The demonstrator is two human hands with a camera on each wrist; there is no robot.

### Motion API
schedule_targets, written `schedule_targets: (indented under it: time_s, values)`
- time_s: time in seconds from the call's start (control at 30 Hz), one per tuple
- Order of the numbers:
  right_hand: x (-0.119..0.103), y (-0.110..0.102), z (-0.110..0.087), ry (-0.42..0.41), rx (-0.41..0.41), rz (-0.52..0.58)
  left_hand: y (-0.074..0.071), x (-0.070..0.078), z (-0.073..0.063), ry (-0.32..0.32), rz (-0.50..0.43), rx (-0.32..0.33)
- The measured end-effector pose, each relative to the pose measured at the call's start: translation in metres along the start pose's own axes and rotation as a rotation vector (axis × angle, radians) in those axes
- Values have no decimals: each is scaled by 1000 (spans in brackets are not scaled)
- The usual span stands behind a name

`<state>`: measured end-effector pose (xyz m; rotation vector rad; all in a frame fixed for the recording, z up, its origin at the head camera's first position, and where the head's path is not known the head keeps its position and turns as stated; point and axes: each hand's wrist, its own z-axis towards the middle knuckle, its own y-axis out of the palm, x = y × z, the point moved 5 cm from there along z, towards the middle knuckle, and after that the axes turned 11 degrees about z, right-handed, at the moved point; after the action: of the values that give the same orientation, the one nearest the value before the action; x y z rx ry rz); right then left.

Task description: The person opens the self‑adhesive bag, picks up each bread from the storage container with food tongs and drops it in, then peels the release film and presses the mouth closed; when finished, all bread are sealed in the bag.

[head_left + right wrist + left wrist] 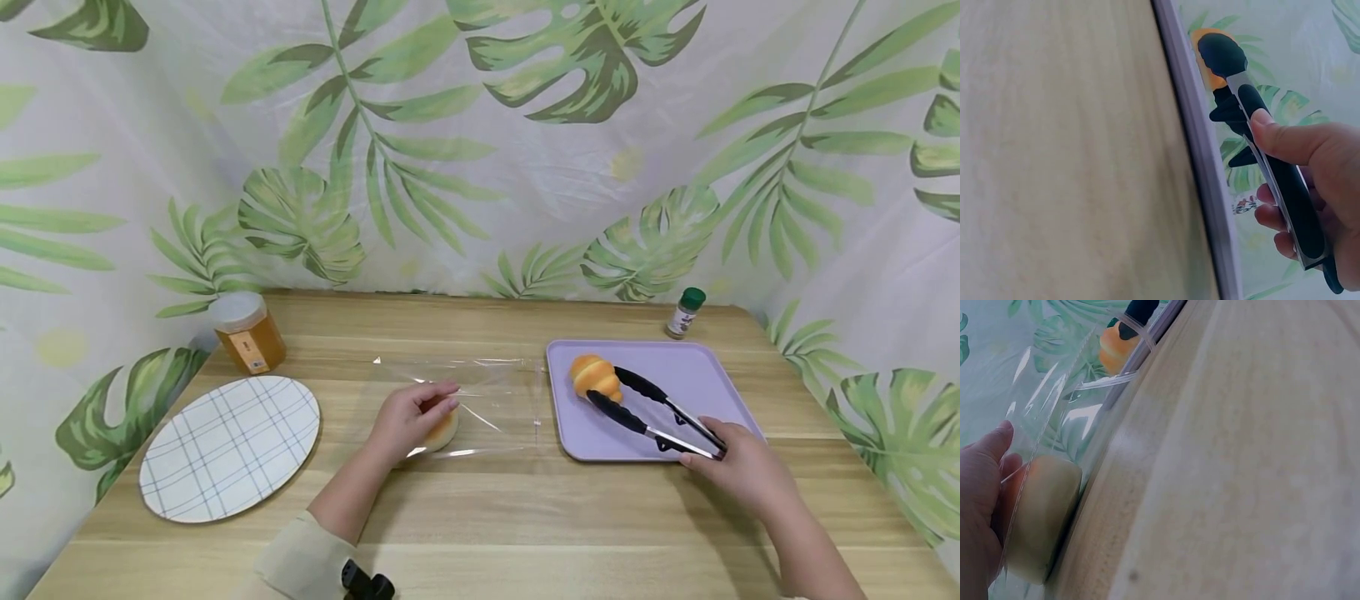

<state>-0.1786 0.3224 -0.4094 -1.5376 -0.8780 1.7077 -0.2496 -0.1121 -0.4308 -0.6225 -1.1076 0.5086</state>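
Note:
A clear plastic bag (501,421) lies flat on the wooden table with a round bun (1047,515) inside its left end. My left hand (412,423) is over that end, thumb and fingers pinching the film beside the bun. On the right, my right hand (750,468) grips metal tongs with black tips (628,414) by the handle end. The tong arms are spread, their tips on either side of an orange-brown, croissant-like bread (592,375). This bread rests on a lilac tray (701,371).
An oval plate with a blue check pattern (232,450) lies at the left. Behind it stands a jar of amber contents (251,337) with a pale lid. A small green-capped shaker (684,313) stands behind the tray. A leaf-print cloth (450,167) hangs along the table's back.

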Motion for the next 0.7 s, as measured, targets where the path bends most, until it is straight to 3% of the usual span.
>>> schedule_targets:
  time_s: [0.37,0.7]
  values:
    - [-22,-9,-4,-66,-26,66,0,1,1,2,-6,-8]
    - [-50,8,7,-169,-98,39,0,4,1,7,24,-9]
